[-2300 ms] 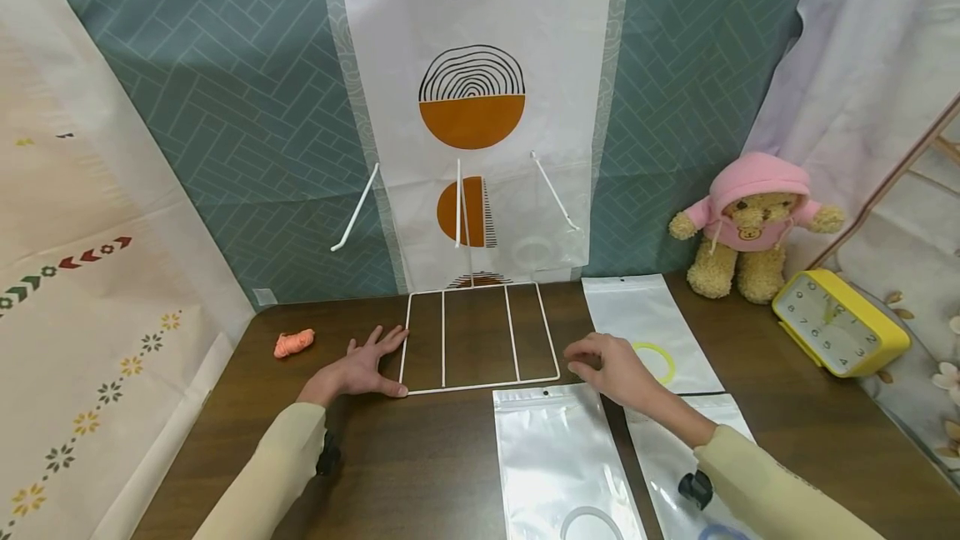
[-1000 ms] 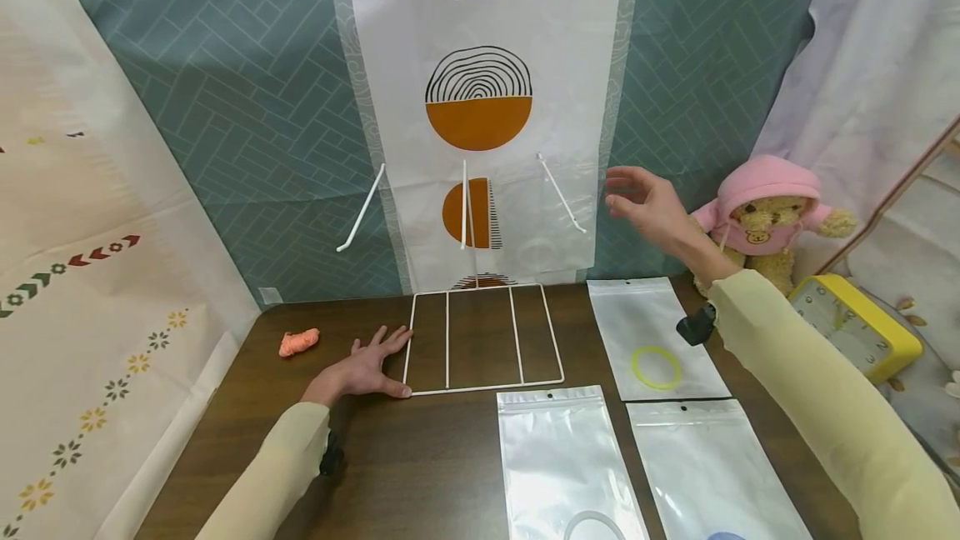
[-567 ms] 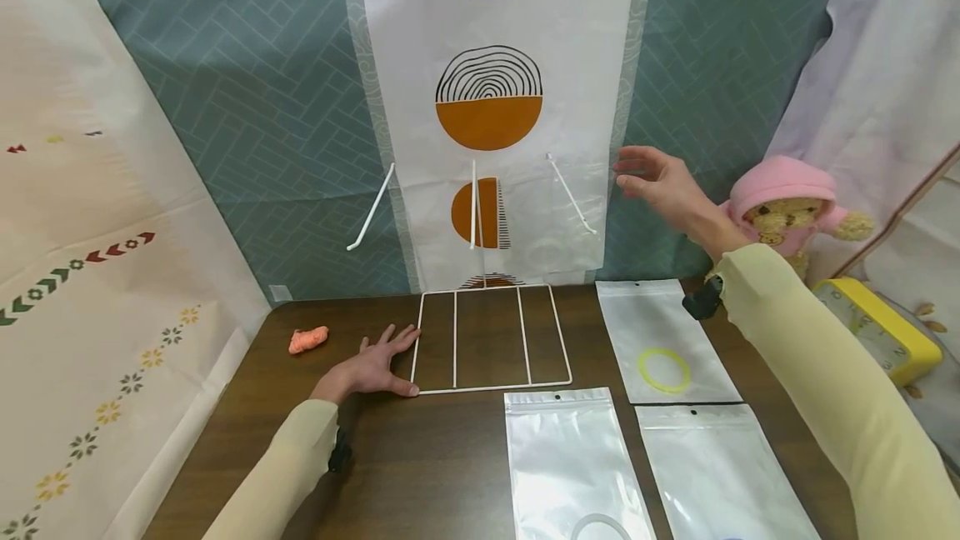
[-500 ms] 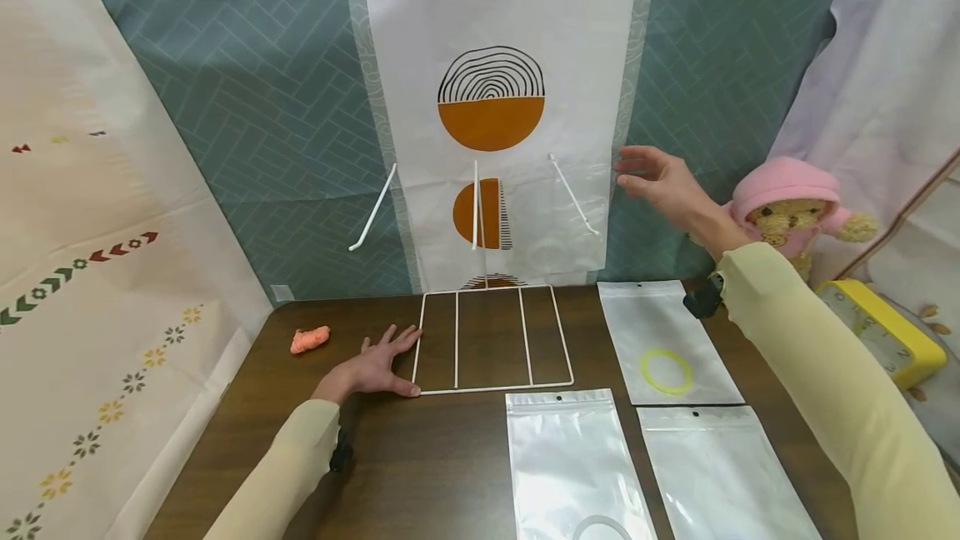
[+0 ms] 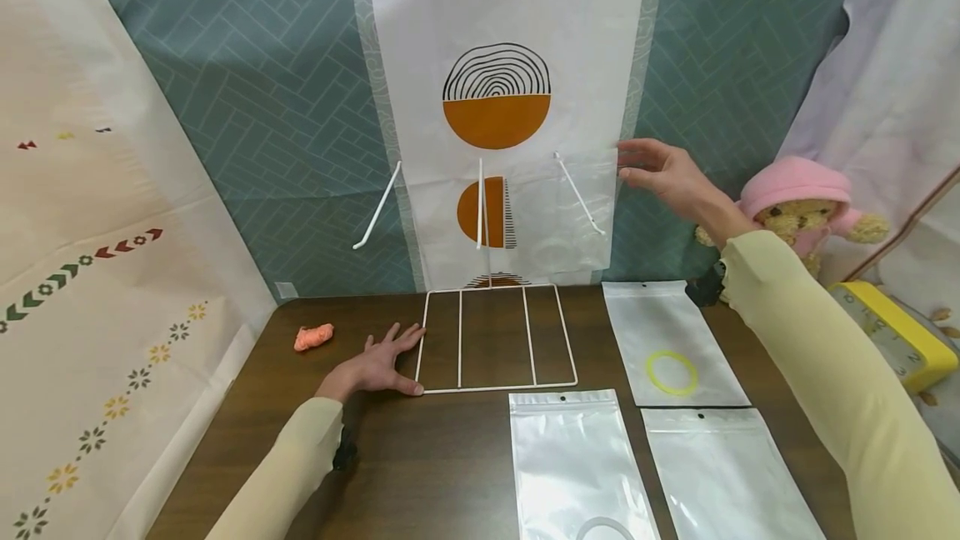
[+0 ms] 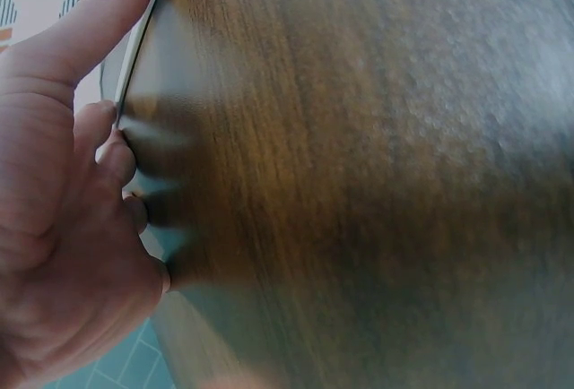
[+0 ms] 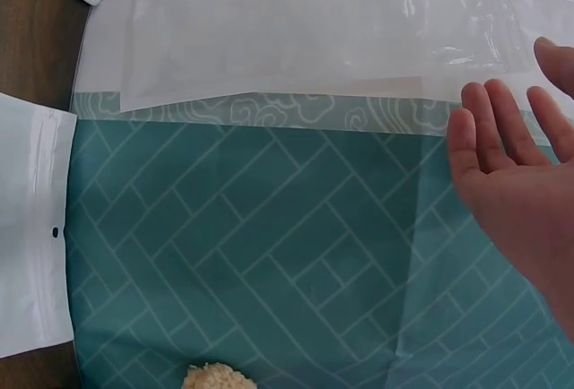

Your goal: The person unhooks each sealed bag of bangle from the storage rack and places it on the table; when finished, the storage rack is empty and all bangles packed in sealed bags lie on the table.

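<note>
A white wire display rack (image 5: 495, 388) stands at the table's back, with three slanted prongs above its barred base. My left hand (image 5: 375, 363) rests at the base's left side, fingers spread and thumb at the front corner; the left wrist view shows the thumb on the white wire. On the right prong (image 5: 577, 190) hangs a clear bag (image 5: 551, 227) with a faint pale ring inside. Level with the bag's upper right edge, my right hand (image 5: 671, 177) is raised, fingers slightly bent. In the right wrist view, its thumb and fingers are apart, nothing between them.
Silvery zip bags lie at the right: one with a yellow ring (image 5: 671, 373), one at the front (image 5: 573, 448) with a pale ring, another (image 5: 727, 457) beside it. An orange yarn bundle (image 5: 313, 337) lies left. A teddy bear (image 5: 802, 198) and yellow clock (image 5: 900, 332) stand right.
My right hand has risen from the table beside the rack base to the hanging bag's upper right edge. My left hand has stayed on the rack. The head view has shifted slightly left.
</note>
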`<state>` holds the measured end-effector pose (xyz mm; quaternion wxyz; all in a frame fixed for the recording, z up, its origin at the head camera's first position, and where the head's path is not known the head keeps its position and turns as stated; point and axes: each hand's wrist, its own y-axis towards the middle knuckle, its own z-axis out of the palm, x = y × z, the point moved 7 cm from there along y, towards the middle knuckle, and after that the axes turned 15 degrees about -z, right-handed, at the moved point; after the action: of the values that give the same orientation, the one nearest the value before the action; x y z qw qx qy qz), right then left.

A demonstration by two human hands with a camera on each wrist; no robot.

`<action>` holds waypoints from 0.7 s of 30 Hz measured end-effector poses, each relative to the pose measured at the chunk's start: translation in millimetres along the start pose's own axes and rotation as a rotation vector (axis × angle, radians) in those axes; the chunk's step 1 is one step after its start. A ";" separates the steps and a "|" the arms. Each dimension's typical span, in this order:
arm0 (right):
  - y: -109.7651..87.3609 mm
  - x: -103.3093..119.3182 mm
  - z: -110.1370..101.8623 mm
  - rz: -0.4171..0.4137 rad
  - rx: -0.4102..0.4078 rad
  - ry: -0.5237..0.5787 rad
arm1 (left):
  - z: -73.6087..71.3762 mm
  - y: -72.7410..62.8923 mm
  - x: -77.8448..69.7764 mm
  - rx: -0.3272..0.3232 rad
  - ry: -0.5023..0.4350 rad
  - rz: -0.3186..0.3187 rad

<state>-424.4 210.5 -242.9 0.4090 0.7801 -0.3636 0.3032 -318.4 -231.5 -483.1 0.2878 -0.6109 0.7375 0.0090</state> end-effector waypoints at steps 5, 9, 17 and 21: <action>3.4 -3.3 -1.0 -0.008 -0.008 0.014 | 0.4 0.3 0.0 0.003 -0.005 -0.008; 4.2 -4.2 -0.2 -0.006 -0.005 0.025 | -0.2 -0.5 -0.8 0.003 -0.005 -0.005; 7.6 -1.7 3.7 0.000 -0.009 0.039 | -0.2 -1.2 -1.1 -0.001 -0.008 -0.003; 9.3 -1.1 6.8 0.008 -0.019 0.055 | 0.1 -0.5 -0.1 -0.001 -0.004 -0.007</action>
<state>-431.4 201.3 -243.1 0.4248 0.7662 -0.3582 0.3227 -317.9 -231.5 -483.0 0.2889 -0.6137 0.7347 0.0094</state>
